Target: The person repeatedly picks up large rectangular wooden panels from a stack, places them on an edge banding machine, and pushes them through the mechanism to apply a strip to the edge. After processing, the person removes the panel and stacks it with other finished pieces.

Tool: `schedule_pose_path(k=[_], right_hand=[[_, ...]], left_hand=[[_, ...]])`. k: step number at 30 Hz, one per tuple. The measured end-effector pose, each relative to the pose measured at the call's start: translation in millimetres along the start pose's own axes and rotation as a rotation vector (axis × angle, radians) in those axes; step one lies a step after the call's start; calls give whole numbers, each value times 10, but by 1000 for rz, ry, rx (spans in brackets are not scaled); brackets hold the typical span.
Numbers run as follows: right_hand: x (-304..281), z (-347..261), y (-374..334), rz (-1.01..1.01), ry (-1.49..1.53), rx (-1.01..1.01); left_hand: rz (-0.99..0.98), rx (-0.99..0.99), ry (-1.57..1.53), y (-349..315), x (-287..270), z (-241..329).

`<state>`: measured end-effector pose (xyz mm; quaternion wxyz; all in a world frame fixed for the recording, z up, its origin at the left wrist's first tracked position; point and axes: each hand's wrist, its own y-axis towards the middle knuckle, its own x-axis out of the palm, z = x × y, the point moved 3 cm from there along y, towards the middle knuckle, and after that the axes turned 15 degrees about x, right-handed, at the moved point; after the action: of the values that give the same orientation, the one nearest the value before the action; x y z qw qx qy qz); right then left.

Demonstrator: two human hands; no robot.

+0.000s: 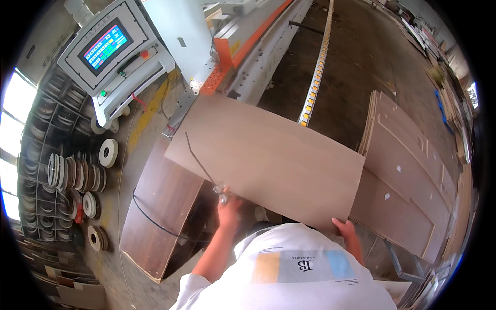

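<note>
A wide brown wood-grain board [268, 155] lies in front of me, its far left corner at the orange-edged machine. My left hand [230, 211] is closed around an air blow gun [219, 190], whose long thin bent nozzle reaches over the left part of the board. At the board's near right corner, my right hand [347, 231] grips the edge with the thumb on top; the fingers underneath are hidden. A black hose [155, 222] loops across the brown box-like stand [165, 206] towards my left side.
A control panel [106, 44] with a lit screen stands at the far left. A roller rail [314, 77] runs away from the board. Stacked panels [398, 181] stand to the right. On the left are rolls of edge banding [77, 173] and a rack [44, 134].
</note>
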<state>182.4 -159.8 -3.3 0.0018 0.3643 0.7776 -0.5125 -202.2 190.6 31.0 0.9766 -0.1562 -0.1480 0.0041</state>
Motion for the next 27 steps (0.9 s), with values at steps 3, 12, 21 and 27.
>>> schedule_pose_path(k=[3, 12, 21, 27], right_hand=[[2, 23, 108, 29, 4, 0], [-180, -678, 367, 126, -71, -19], [-499, -1548, 921, 188, -182, -152], [-718, -1888, 1348, 170, -234, -31]], left_hand=[[1, -31, 28, 136, 62, 3], [-8, -27, 16, 640, 458, -126], [-101, -35, 45, 1164, 1425, -20], [-214, -18, 210, 1543, 1727, -160]])
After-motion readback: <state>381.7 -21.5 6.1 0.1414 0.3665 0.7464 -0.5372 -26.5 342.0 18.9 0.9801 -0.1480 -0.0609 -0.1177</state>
